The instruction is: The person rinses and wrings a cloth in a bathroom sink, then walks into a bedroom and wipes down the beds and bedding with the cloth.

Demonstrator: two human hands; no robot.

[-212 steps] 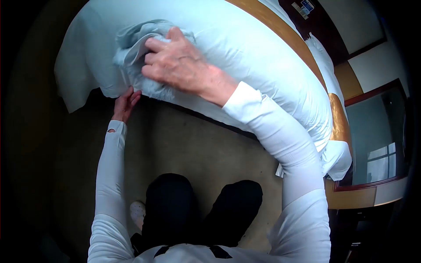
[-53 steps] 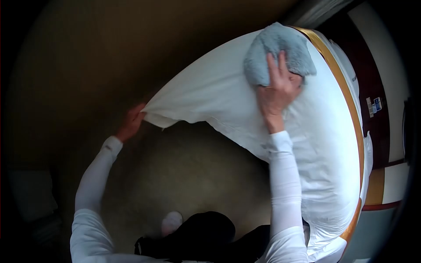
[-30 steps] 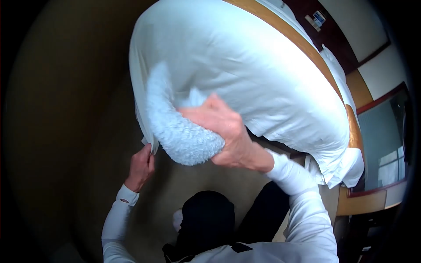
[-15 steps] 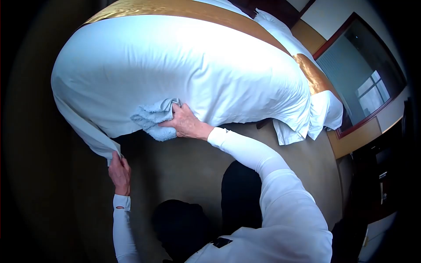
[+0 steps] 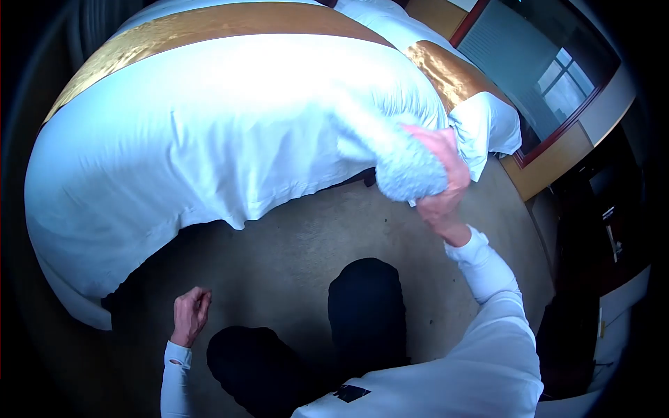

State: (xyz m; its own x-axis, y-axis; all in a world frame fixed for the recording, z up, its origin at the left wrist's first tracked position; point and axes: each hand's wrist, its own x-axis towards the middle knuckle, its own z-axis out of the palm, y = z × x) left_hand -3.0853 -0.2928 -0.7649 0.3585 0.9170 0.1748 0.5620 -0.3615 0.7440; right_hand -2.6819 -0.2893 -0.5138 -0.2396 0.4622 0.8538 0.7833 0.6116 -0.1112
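My right hand (image 5: 446, 184) grips a fluffy pale-blue towel (image 5: 408, 167), raised in front of the near side of the bed at the right; both are smeared by motion. A white sheet (image 5: 209, 132) covers the bed and hangs down its side in creases, its lower edge uneven. Low on the left, over the floor, my left hand (image 5: 191, 317) is curled closed with nothing visible in it. It is apart from the hanging sheet.
A gold bed runner (image 5: 230, 22) crosses the bed. Beyond stands a second bed with a gold runner (image 5: 453, 70) and white bedding. A red-framed glass panel (image 5: 536, 70) is at upper right, with dark furniture (image 5: 585, 209) below it. My dark-clad knees (image 5: 367, 306) are over the grey-brown carpet (image 5: 279, 258).
My left hand has let go of the sheet's corner and dropped lower. My right hand has carried the towel to the right, off the sheet's lower side. The view has shifted too.
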